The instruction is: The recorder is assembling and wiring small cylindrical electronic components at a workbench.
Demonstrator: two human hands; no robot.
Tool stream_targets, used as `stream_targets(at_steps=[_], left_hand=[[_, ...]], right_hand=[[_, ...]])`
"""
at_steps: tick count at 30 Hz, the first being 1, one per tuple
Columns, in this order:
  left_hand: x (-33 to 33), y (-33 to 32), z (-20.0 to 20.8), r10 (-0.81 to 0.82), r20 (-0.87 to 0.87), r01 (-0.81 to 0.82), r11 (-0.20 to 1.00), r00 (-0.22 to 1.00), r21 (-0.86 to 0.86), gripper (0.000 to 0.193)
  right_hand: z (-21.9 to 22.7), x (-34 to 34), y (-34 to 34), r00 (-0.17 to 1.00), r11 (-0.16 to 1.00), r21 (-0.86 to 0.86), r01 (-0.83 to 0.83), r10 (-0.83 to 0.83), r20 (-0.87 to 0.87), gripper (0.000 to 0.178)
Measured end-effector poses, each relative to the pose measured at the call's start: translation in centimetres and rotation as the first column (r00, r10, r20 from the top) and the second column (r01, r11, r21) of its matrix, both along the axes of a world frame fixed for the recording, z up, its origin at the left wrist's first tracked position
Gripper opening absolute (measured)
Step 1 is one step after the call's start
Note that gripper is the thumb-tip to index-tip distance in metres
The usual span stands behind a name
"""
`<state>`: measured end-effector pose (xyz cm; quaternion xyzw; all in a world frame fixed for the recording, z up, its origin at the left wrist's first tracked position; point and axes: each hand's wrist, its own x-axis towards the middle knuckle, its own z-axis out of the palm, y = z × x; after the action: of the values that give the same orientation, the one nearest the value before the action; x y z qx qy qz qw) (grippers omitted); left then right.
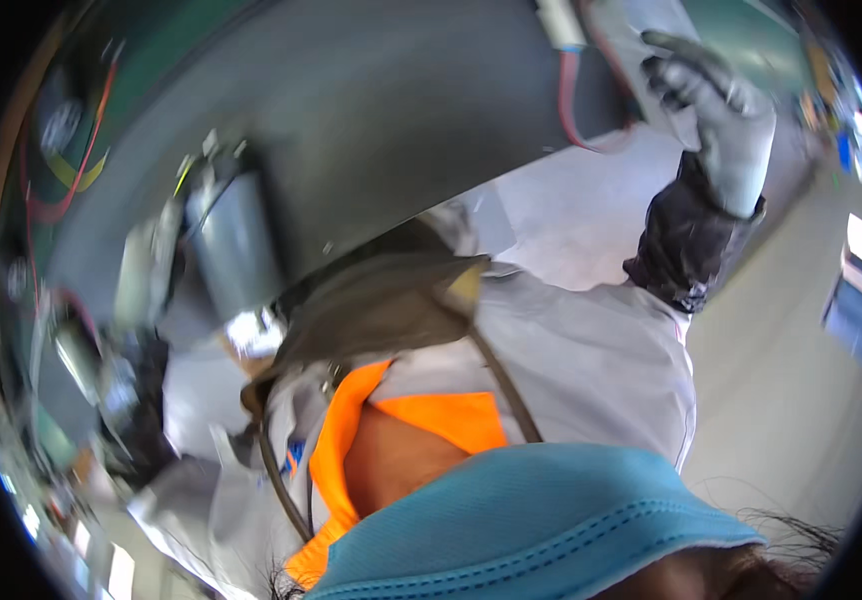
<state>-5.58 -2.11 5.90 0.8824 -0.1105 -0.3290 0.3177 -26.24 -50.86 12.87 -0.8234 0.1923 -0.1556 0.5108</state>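
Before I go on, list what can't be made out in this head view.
- Left hand, head view: motion blur hides its fingers and whether it grips the grey cylinder.
- Right hand, head view: blur and its angle leave contact with the pale plate unclear.
- White block with a red wire, head view: top edge cuts the block off.

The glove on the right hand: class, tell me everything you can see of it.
The glove on the right hand is pale grey around the wrist, with darker, perhaps coated fingers. Its fingers, partly bent, reach toward the picture's upper left, over a pale panel; whether they touch it is unclear. Its cuff meets a wrinkled black sleeve.
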Motion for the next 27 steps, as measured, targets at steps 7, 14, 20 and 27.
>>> stream_targets(at_steps=[7,14,20,27], left_hand=[[6.4,1.9,-2.8,-0.406,0.097,0.401,0.784,0.909,-0.473,0.047],[3.3,-2.3,7.0,-0.082,-0.816,-0.003,0.995,0.572,-0.102,0.029],[-0.3,0.4,-2.0,0.339,-0.249,-0.420,0.770,0.907,-0.481,0.020],[-2.5,-3.2,-2.2,0.499,-0.266,-0.539,0.554,0.825,-0.634,0.020]], right_hand=[[-4.4,11.9,20.5,0.631,0.281,-0.781,-0.559,0.754,-0.180,0.010],[-8.0,12.3,29.2,0.767,0.243,-0.891,-0.384,0.622,-0.160,0.013],[-6.5,13.5,29.1,0.718,0.396,-0.757,-0.520,0.682,-0.137,0.010],[-8.3,16.1,25.8,0.834,0.569,0.648,-0.505,0.514,0.199,0.017]])
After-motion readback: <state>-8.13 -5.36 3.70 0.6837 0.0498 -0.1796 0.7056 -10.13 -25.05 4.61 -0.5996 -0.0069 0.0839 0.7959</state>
